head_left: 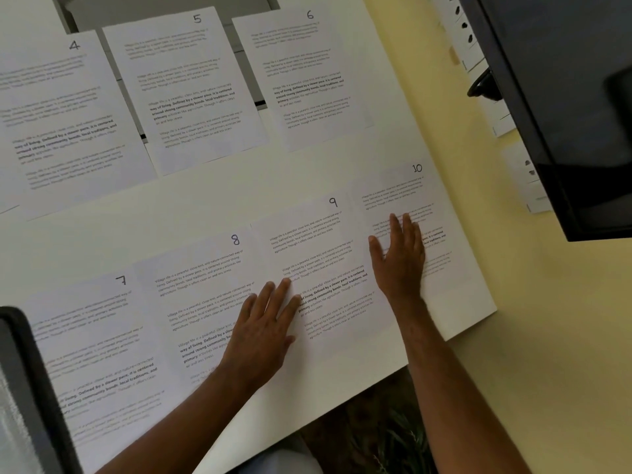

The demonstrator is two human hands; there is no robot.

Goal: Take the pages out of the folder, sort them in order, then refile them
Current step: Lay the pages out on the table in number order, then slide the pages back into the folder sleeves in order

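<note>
Flat on the white table [239,186], left hand [263,331] presses page 8 [205,285], right hand [400,258] page 10 [410,196], beside a yellow wall [547,336]

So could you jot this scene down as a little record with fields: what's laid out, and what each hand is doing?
surface: white table
far row: page 4, page 5, page 6
near row: page 7, page 8, page 9, page 10
left hand: flat, fingers straight, across the edges of pages 8 and 9
right hand: flat on page 10
folder: not in view
right side: dark monitor
</note>
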